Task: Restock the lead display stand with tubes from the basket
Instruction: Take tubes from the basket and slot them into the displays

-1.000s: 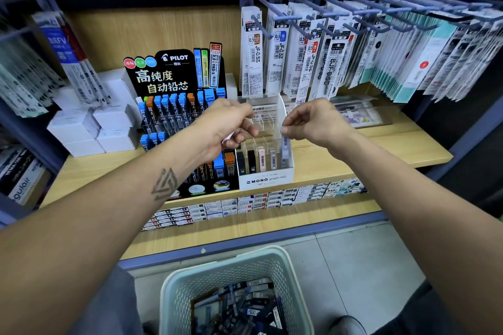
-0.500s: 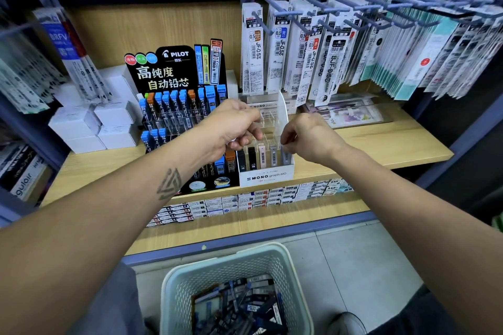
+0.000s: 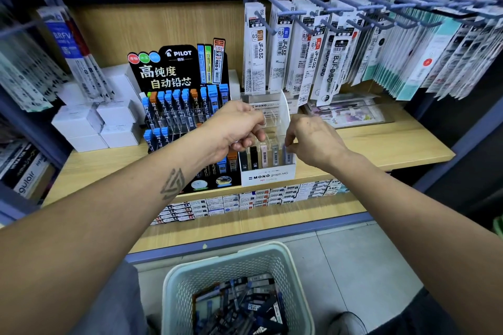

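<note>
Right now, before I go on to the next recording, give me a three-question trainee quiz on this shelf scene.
1. True or false: the right hand pinches a tube at the rightmost front slot of the white MONO stand.
2. Where is the basket? A) on the shelf B) on the floor below the shelf edge C) hung on a hook
3. Fill in: the black stand left of the MONO stand bears the brand name ____.

Key: 1 true; 2 B; 3 PILOT
</note>
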Available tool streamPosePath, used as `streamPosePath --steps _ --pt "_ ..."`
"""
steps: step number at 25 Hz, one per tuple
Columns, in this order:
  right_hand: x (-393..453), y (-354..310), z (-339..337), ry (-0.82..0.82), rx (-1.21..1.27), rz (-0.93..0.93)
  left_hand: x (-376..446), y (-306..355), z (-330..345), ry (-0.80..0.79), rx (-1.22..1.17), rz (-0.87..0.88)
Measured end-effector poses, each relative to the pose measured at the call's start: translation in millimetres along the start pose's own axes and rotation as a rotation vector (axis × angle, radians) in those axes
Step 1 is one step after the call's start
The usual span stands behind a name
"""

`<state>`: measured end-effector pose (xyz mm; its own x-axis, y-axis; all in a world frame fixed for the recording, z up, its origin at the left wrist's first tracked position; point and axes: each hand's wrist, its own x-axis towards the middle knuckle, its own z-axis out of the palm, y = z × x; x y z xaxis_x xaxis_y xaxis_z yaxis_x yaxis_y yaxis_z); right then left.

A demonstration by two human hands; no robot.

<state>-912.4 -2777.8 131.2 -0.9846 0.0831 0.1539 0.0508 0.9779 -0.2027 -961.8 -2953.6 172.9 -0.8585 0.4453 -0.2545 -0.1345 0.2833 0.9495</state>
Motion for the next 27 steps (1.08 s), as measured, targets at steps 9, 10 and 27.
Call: streamPosePath --steps 9,10,27 --pt "9 6 -4 0.073 0.166 -0.001 -3 -1 -2 -0.074 -0.103 -0.070" --pt "11 4 -8 0.081 0.241 0.027 -3 -1 -2 -0.084 -0.111 -0.079" --pt "3 1 -2 -0.043 -0.068 -0.048 -1 -6 -4 -0.084 -0.030 -0.058"
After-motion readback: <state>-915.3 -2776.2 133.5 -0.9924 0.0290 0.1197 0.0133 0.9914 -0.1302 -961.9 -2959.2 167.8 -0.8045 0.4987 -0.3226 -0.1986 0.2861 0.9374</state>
